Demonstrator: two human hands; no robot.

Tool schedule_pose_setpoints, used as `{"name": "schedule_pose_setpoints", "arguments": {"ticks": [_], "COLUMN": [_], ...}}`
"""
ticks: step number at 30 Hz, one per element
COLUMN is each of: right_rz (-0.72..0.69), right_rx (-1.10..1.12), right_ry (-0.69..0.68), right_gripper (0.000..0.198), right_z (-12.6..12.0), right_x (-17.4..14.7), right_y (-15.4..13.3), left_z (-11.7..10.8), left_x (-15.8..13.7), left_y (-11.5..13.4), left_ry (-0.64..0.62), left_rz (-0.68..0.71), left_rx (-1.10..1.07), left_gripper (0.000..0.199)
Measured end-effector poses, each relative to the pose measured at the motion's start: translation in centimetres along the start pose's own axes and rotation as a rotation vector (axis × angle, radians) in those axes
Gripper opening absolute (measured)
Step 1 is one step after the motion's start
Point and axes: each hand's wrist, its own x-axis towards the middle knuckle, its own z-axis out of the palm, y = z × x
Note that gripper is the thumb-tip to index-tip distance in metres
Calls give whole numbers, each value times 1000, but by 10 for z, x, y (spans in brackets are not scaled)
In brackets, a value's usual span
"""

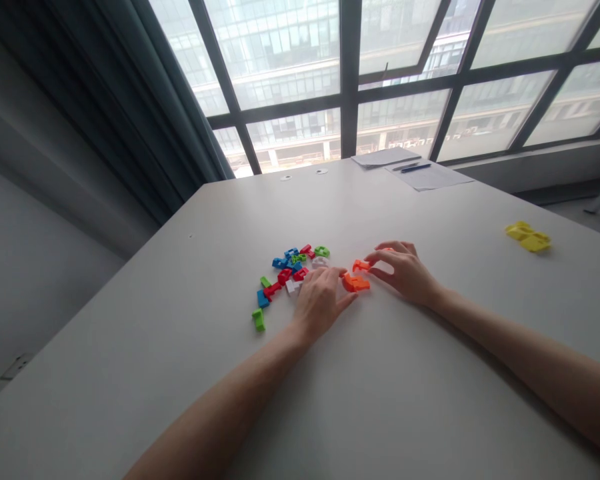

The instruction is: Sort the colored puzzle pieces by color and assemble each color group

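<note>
Orange plastic pieces lie between my hands in the middle of the white table [300, 393]. My left hand [320, 300] curves its thumb and index finger around a larger orange piece [356, 283], which rests on the tabletop. Fingertips of my right hand [403, 270] close on the edge of a smaller orange piece [361, 265]. A bit of orange also shows behind the right fingers, mostly hidden. Just left of my left hand is a loose pile with red pieces [285, 276], blue pieces [280, 263], green pieces [259, 319] and white pieces [293, 287], partly covered by that hand.
Yellow pieces [529, 237] sit together toward the right edge. At the far side by the window lie papers [387, 157] and a blue pen [416, 168]. Two small white discs [321, 171] are near the back edge. A dark curtain [145, 100] hangs at left.
</note>
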Motion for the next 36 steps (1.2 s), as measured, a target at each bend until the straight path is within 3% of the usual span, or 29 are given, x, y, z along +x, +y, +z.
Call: {"name": "schedule_pose_setpoints", "arguments": {"ticks": [5, 11, 22, 28, 36], "right_rz": [53, -28, 17, 73, 38], "right_rx": [24, 49, -12, 12, 12], "right_ry": [14, -62, -21, 11, -8], "right_gripper": [11, 12, 11, 9, 11], "right_z": [1, -2, 2, 0, 1], "right_x": [0, 1, 0, 1, 0], "right_y": [-2, -5, 1, -4, -3], "left_z": [-1, -1, -2, 0, -1], "left_x": [0, 0, 1, 1, 1], "left_y": [0, 1, 0, 0, 1], "left_ry": [-16, -16, -47, -4, -19], "left_rz": [23, 39, 55, 63, 61], "left_rx": [-34, -28, -28, -19, -18], "left_gripper": [33, 34, 35, 38, 36]}}
